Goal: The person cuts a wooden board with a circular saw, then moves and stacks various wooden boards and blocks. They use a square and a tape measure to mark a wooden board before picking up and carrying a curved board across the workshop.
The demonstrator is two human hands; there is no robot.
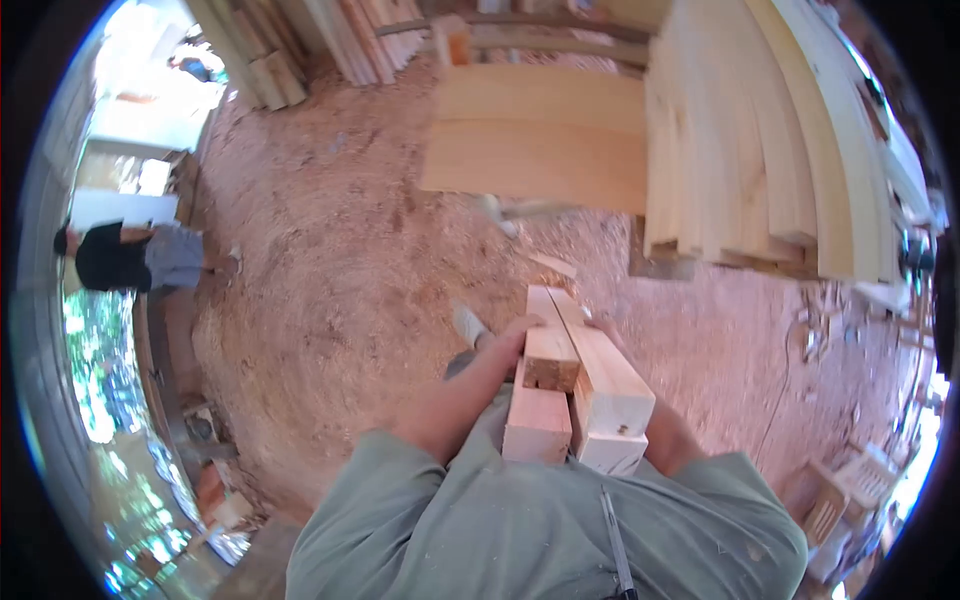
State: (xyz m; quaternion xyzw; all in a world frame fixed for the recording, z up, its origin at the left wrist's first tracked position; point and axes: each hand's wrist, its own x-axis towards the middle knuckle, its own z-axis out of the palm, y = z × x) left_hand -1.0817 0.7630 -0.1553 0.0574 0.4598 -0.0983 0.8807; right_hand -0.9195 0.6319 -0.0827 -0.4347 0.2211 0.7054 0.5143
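Note:
Several squared wooden beams (606, 380) are stacked in two columns against my chest, their near ends facing me and their far ends pointing away. My left hand (522, 332) wraps round the left side of the bundle. On the right side, my right hand (603, 330) is pressed against the beams, mostly hidden behind them. The upper left beam (550, 350) ends farther from me than the one below it (538, 425). A pen (615, 540) hangs at the front of my green shirt.
Wide boards (540, 130) and a stack of long planks (740, 140) stand ahead and to the right. More timber (265, 60) lies at the upper left. A person (130, 257) stands at the far left. Wooden crates (850, 490) lie at the lower right.

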